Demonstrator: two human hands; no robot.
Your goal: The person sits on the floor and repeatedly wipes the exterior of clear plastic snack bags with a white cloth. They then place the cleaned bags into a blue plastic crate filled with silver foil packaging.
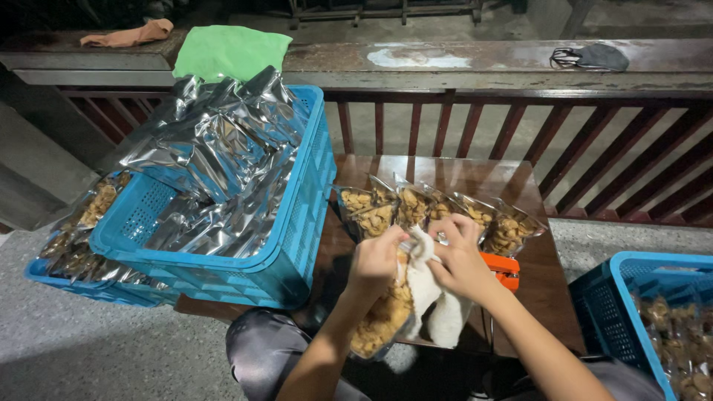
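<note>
white cloth (434, 297) sits bunched between both hands, hanging down over the near edge of a small dark wooden table (475, 174). left hand (377, 261) is curled tight around the top of a clear bag of snacks (382, 315); the bag hangs below the fist, tilted toward the person's lap, filled with tan pieces. right hand (460, 260) is closed on the cloth, fingers pinched at its upper fold, pressing it against the bag's top. the two hands are touching or very nearly so; cannot tell which.

behind the hands, a row of filled clear bags (438, 212) stands across the table, leaning on one another. an orange tool (501, 267) lies on the table just beside the right wrist, partly hidden by it; its kind cannot be told.

to the left, a blue plastic crate (297, 223) rests tilted, one corner over the table edge, loaded with empty silver foil bags (223, 156). under it a second blue crate (89, 286) holds more filled snack bags (89, 215). at the far right, a third blue crate (616, 286) also holds packed bags.

beyond the table, a dark red railing (594, 148) runs under a worn ledge (483, 63). on the ledge: a green cloth (230, 50), an orange cloth (126, 35), a dark face mask (594, 57). grey trousers (264, 345) show at the bottom.
</note>
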